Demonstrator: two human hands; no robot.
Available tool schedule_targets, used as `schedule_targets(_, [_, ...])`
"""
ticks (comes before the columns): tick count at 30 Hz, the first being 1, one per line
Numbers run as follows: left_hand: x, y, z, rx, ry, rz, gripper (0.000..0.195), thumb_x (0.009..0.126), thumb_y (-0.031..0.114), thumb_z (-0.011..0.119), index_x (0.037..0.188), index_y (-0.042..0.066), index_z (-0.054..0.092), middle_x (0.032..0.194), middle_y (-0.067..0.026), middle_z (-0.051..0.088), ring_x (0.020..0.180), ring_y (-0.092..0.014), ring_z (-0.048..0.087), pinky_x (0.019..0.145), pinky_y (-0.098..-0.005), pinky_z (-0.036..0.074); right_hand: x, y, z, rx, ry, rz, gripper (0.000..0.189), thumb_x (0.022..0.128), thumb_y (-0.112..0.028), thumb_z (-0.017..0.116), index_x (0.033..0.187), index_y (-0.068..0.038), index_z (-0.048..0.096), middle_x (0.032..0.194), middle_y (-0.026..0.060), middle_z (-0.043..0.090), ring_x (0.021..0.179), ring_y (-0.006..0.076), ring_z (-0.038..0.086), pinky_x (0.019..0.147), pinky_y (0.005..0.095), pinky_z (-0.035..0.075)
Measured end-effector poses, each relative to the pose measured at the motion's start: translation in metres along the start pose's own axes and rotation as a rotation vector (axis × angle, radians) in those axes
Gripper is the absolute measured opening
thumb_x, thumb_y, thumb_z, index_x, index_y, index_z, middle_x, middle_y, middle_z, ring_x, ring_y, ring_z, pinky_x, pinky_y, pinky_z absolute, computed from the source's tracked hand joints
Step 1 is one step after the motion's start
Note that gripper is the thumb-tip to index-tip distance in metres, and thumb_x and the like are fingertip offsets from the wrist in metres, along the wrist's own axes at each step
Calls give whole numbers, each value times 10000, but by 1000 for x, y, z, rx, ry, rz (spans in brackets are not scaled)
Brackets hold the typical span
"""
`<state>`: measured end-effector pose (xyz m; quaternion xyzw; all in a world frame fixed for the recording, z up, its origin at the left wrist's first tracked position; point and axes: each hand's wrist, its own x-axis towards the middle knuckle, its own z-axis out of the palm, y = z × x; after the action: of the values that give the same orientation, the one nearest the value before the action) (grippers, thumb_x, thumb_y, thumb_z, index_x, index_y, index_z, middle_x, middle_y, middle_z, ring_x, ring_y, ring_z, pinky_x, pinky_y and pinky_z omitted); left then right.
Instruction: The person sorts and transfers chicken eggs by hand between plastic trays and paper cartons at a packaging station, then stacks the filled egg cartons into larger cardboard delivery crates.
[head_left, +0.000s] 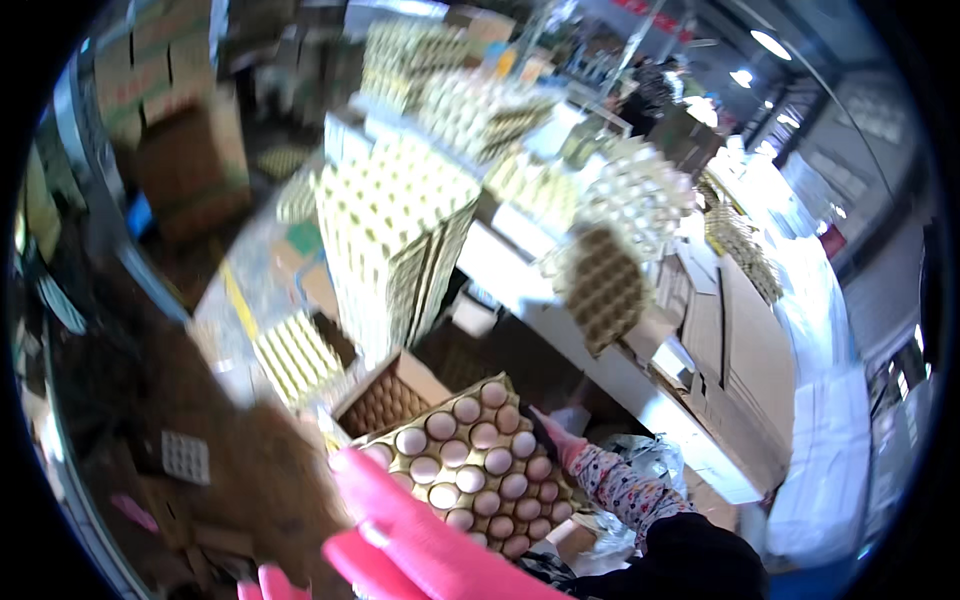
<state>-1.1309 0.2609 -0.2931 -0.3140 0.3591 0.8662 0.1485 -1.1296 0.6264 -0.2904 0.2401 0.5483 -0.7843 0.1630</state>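
Observation:
A molded pulp egg tray (474, 391) filled with several rows of pale eggs (470, 478) is in front of me. My right hand (556, 437), in a pink glove with dark-looking fingers and a floral sleeve, grips the tray's right edge. Very close to the camera, my left hand (442, 536) in a pink glove covers the tray's lower left part. Its fingers are spread and nothing shows between them; the palm is partly out of view. Just beyond the tray is an open cardboard box (424, 379) with a brown egg tray or eggs inside, in shadow.
A tall stack of egg trays (397, 202) stands ahead. Right of it runs a white table (517, 277) bearing more trays, a brown tray (607, 289) and flattened cardboard (750, 352). Cartons (169, 75) are piled far left. A tray stack (296, 356) sits low left. A person (645, 94) is far back.

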Motion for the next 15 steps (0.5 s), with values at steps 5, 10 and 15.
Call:
schedule_targets(5, [-81,16,22,12,-76,41,525,956,415,427,1307,25,450,1251,-97,545,1104,-214,535,961,-335,413,-71,-76,78,266,-161,94,365,991,-333,386,1220,-90,534,1168,49,602,1042,168,560,954,316,423])
schedule_targets(10, [-183,15,4,-176,-63,148,525,955,419,429,1306,30,456,1245,-91,551,1098,-210,539,957,-334,417,-46,13,64,-597,-379,-448,409,963,-281,462,1309,-63,448,1248,52,519,1095,152,502,950,308,405])
schedule_targets(15, [-230,-22,-33,173,197,515,510,951,430,456,1129,-24,603,1056,-80,646,930,-153,593,852,-307,459,-90,-14,116,-202,-513,13,408,962,-276,459,1308,-60,438,1252,60,512,1106,159,497,955,315,402])
